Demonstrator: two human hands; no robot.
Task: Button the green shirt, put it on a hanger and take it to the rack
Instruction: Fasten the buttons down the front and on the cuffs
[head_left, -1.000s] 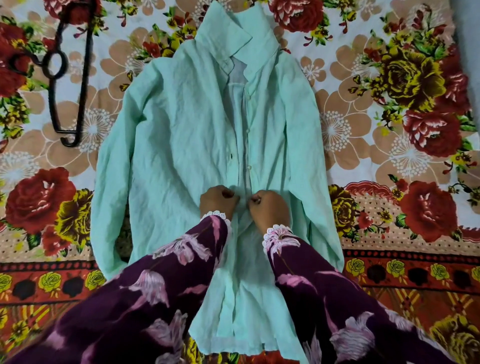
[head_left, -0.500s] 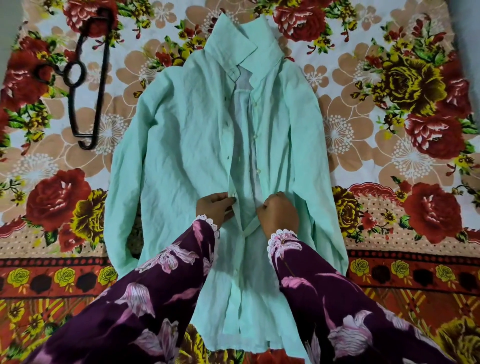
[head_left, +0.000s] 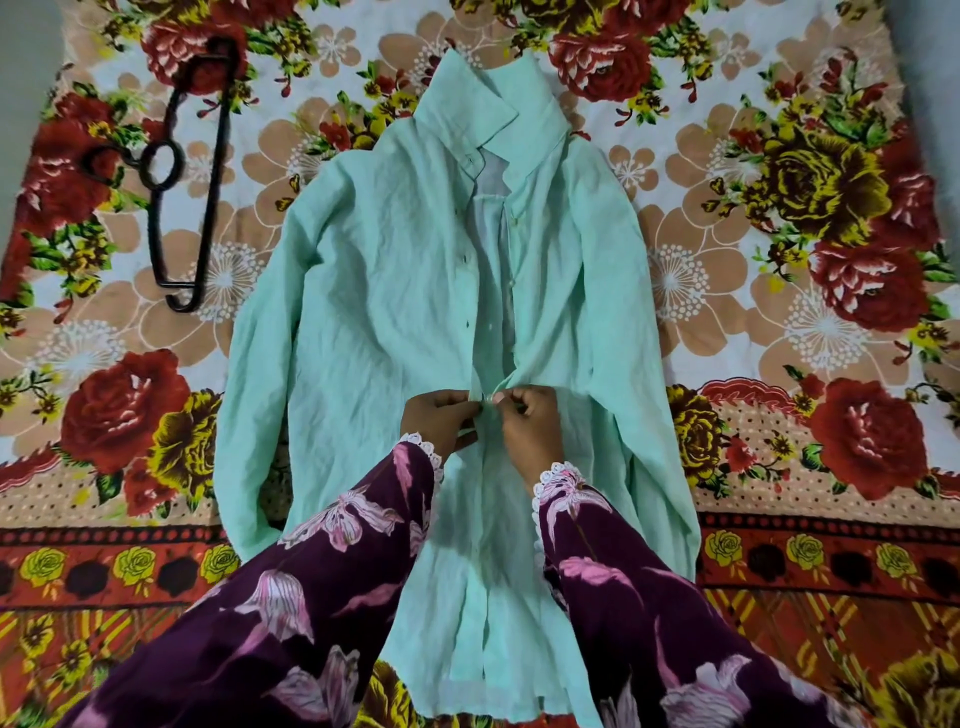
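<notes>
The mint green shirt (head_left: 374, 291) lies flat and face up on a flowered bedsheet, collar at the far end. Its front gapes open from the collar down to my hands. My left hand (head_left: 439, 423) pinches the left front edge at mid-shirt. My right hand (head_left: 527, 428) pinches the right front edge, and the fingertips of both hands meet there over the placket. A black hanger (head_left: 200, 171) lies on the sheet at the far left, apart from the shirt. No rack is in view.
The red and yellow flowered bedsheet (head_left: 779, 312) covers the whole surface. My purple flowered sleeves (head_left: 322, 597) cross the shirt's lower half. Grey wall strips show at the top corners.
My hands parted slightly half a second ago and have come together again on the two front edges, a little higher on the shirt. My view has tilted, so hanger and shirt sit lower in frame.
</notes>
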